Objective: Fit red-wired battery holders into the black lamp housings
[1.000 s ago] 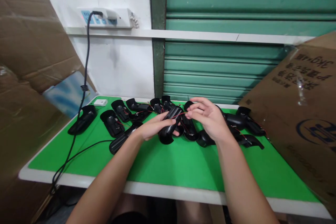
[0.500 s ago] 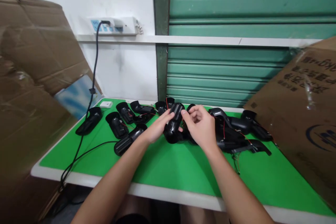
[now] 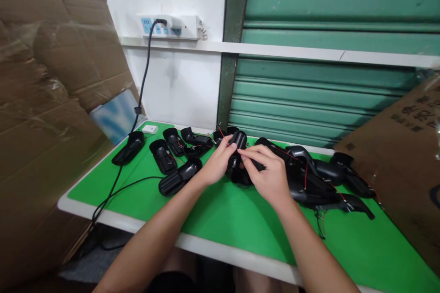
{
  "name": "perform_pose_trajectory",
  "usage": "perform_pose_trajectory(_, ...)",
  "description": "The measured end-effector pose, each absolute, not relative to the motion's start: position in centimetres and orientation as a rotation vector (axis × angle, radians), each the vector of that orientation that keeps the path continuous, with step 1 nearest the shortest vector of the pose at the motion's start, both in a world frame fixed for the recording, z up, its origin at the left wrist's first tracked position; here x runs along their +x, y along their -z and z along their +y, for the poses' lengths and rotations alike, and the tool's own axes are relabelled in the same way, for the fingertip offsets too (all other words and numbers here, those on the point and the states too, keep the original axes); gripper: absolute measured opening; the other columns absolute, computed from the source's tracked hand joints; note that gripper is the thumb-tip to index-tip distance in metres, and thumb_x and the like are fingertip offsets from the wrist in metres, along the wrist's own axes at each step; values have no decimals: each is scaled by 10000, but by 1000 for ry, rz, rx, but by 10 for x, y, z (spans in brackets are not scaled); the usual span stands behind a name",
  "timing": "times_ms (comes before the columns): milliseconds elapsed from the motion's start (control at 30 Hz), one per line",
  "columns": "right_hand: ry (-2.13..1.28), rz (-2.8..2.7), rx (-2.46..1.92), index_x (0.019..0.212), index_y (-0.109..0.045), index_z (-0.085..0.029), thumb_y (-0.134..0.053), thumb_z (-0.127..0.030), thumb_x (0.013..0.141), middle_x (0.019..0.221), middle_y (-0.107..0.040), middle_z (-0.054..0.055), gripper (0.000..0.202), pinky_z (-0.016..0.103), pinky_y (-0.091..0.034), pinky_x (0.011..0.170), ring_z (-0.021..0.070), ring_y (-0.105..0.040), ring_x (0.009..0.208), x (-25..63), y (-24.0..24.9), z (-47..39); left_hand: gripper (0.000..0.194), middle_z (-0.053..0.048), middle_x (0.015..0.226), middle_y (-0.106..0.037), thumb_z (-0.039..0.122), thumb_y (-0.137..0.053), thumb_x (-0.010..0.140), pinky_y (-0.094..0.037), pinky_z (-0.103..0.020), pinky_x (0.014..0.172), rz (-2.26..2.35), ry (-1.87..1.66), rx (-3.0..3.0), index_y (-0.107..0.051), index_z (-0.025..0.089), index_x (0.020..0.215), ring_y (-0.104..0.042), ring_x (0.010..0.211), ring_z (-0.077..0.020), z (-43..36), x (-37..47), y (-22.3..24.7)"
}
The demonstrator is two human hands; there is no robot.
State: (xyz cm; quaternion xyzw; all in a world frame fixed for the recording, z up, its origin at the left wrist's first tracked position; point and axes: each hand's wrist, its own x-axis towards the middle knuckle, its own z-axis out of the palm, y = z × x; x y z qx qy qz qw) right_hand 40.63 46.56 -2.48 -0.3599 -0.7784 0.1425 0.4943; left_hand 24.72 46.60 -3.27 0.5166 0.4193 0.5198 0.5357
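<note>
In the head view, my left hand (image 3: 220, 162) is closed around a glossy black plastic housing (image 3: 238, 141) with a ribbed body, above the middle of the table. My right hand (image 3: 270, 169) is closed in a pinch, its thumb and forefinger against the right side of that housing. Whatever sits between those fingertips is too small to make out. A thin red wire (image 3: 224, 134) rises just beyond my left fingers. Similar black parts lie behind and below the held housing, partly hidden by my hands.
Several black housings (image 3: 180, 177) lie on the green table mat (image 3: 209, 215) to the left. More, with red wires, are heaped at right (image 3: 309, 183). A black cable (image 3: 146, 73) hangs from a power strip (image 3: 168, 26). Cardboard boxes (image 3: 51, 100) flank the table; a green shutter (image 3: 326, 18) stands behind.
My right fingers have closed into a tighter pinch against the housing. My left hand still holds the housing, now at a different tilt. The camera view has turned left.
</note>
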Motion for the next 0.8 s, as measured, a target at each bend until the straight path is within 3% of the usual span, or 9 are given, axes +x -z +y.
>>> perform_pose_trajectory(100,-268,-1970,-879,1088,-740,-216,-557,-254,931,941,-721,43,244,318,-523,864,145,-639,902,408,27,468,457,-43,1158,-647,473,-468,972,-452,-315,1028,1047,-1233,1329,-516,206,1340,-576,1154,-219,467,245,37)
perform_pose_trajectory(200,-241,-1979,-916,1331,-571,-201,-572,-257,924,969,-712,36,411,350,-500,967,158,-643,966,409,31,470,491,-30,1027,-655,495,-434,983,-441,-337,1048,1071,-1197,1410,-516,224,1384,-584,1114,-227,467,244,39)
perform_pose_trajectory(267,-234,-1987,-917,1394,-485,-207,-581,-251,921,964,-707,25,485,359,-492,992,158,-653,980,410,34,471,515,-29,963,-657,512,-432,980,-457,-344,1030,1073,-1172,1430,-512,231,1404,-596,1081,-232,466,244,39)
perform_pose_trajectory(533,-130,-1935,-897,1459,-374,-228,-622,-231,915,944,-711,-18,598,294,-527,962,127,-691,1012,411,39,472,489,-38,1092,-662,493,-423,989,-501,-348,954,1044,-1145,1413,-501,242,1401,-608,1019,-206,462,249,36)
perform_pose_trajectory(800,265,-1972,-815,1400,-423,-195,-623,-176,911,934,-723,-1,528,293,-544,865,139,-704,892,405,40,471,463,-52,1226,-646,431,-391,999,-383,-388,1150,1058,-1197,1401,-510,217,1392,-558,1214,-221,466,251,43)
